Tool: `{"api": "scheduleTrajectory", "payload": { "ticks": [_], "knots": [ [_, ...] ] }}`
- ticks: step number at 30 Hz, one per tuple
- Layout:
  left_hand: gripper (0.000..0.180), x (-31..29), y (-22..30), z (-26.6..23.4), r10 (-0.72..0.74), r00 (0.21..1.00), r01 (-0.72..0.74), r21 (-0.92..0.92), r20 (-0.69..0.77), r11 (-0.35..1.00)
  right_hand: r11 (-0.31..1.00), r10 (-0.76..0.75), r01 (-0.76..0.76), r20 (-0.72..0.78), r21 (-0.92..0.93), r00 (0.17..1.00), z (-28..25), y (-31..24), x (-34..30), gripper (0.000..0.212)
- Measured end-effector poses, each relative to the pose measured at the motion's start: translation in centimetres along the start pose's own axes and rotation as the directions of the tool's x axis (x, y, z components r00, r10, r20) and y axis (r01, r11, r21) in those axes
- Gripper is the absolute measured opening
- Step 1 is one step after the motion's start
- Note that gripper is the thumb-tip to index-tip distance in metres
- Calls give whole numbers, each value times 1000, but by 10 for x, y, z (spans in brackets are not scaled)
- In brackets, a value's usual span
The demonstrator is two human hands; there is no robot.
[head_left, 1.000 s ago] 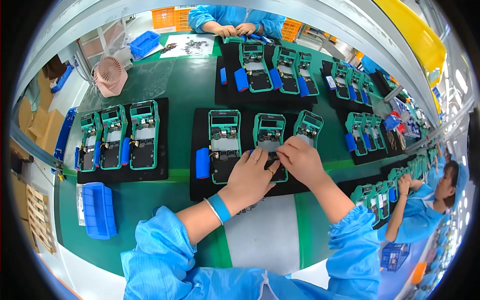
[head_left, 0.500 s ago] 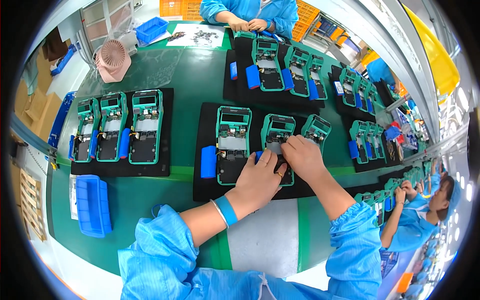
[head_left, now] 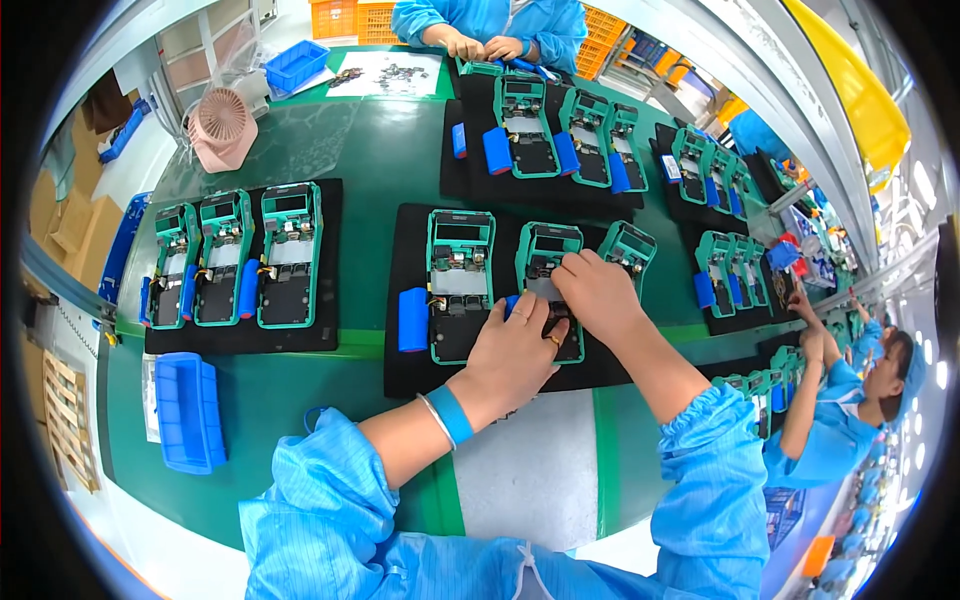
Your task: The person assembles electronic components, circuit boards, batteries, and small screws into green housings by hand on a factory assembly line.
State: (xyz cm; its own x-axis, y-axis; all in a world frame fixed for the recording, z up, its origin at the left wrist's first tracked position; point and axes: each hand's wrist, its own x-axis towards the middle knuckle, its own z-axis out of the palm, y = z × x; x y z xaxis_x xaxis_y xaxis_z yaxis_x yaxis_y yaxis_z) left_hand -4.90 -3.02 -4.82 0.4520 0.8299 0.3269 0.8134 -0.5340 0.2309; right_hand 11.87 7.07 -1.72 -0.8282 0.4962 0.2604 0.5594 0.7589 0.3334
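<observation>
In front of me lies a teal-green device housing (head_left: 550, 237), open side up, with black and grey parts inside. My left hand (head_left: 505, 350) bends over its lower half, thumb and fingers gripping there; a bit of a blue block (head_left: 512, 303) shows beside the fingertips. My right hand (head_left: 600, 295) reaches in from the right, its fingers pinched together inside the housing's middle. Whatever is between those fingertips is hidden. On the left stands a similar housing (head_left: 462, 285) with a blue battery-like block (head_left: 412, 320) next to it; another housing (head_left: 628, 245) is partly behind my right hand.
A black mat (head_left: 400, 375) lies under these housings. More housings rest on a second mat (head_left: 330, 250) at left, and across the table. A blue bin (head_left: 190, 415), a pink fan (head_left: 225, 125) and a white sheet with small parts (head_left: 390, 75) are around. Co-workers sit opposite and at right.
My right hand has shifted slightly up and left over the housing, fingers still pinched. The left hand stays nearly in place. At right, a co-worker's arm has reached farther forward.
</observation>
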Motion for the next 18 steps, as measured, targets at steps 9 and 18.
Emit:
{"api": "scheduleTrajectory", "payload": {
  "ticks": [9, 18],
  "knots": [
    [57, 3, 2, -1, 4, 1000, -4, -13, 3, 1000, 973, 213, -205, 71, -102, 975, -2, -4, 5, 12],
    [57, -1, -9, 5, 19, 997, -22, -39, -77, 999, 807, 258, -140, -129, 573, 957, -50, -110, -72, 18]
  ]
}}
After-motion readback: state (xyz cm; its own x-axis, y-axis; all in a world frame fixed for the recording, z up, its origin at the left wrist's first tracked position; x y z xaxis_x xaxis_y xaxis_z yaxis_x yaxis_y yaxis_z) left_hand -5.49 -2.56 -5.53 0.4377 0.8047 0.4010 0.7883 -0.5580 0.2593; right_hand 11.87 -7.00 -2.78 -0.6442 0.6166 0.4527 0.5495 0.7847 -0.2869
